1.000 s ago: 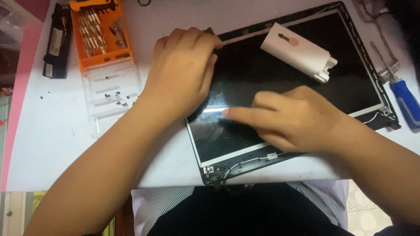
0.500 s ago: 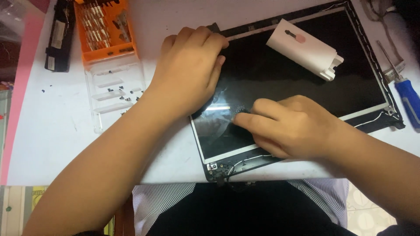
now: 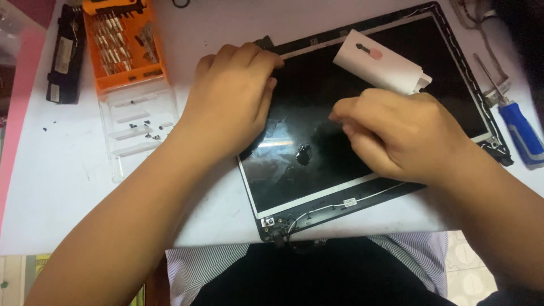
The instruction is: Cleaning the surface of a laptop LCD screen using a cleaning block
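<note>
Laptop screen panel point(image 3: 317, 153), black and glossy, flat in its lid frame point(image 3: 453, 34) on the white table point(image 3: 51, 192), long axis running from the near-left corner up toward the far-right corner, slightly skewed to the table edge. Small dark blob point(image 3: 304, 154) on the glass toward the near-left part, just left of and below the right-hand fingertips. Left hand point(image 3: 235, 102) palm down over the panel's left edge, fingers together and curled at the far-left corner, pressing flat, nothing gripped. Right hand point(image 3: 396, 133) resting mid-panel, knuckles up, fingers point(image 3: 343, 113) bunched narrow and pointing left toward the middle of the glass; whether anything small is pinched beneath cannot be told. Of the two, right hand nearer the blob, left hand nearer the panel's edge. White rolled paper piece point(image 3: 379, 68) lying on the far part of the glass, just beyond the right hand. Thin cables point(image 3: 340, 204) along the near edge of the frame. Further out: blue-handled screwdriver point(image 3: 521, 133) at the right, clear lid tray point(image 3: 136, 127) with tiny screws point(image 3: 148, 129) at the left, orange bit case point(image 3: 122, 45) behind it, black oblong part point(image 3: 65, 54) at the far left.
</note>
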